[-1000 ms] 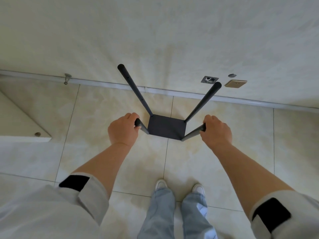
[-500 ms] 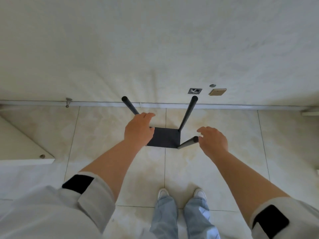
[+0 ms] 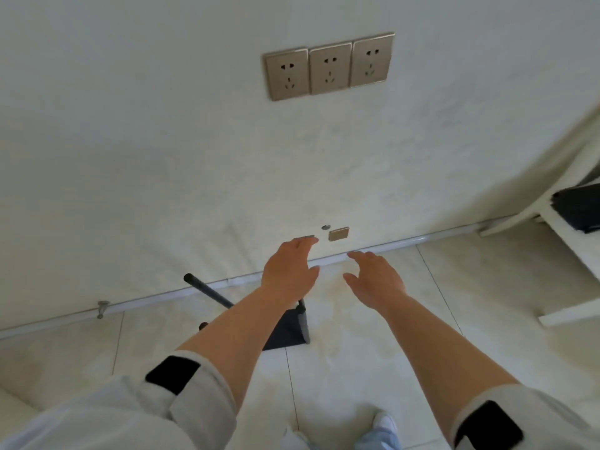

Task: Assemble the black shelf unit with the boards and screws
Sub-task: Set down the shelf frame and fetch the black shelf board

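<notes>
The left hand [image 3: 290,271] and right hand [image 3: 376,280] reach forward with fingers spread and relaxed, holding nothing. The black square-boarded shelf unit with round metal legs [image 3: 289,329] stands on the pale tiled floor [image 3: 357,352] at seven o'clock from the left hand, partly hidden by that forearm.

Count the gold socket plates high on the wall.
3, side by side in one row: left socket plate, middle socket plate, right socket plate. None seems hidden.

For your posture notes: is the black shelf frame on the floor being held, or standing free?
Standing free: left hand and right hand hover open above the frame.
</notes>
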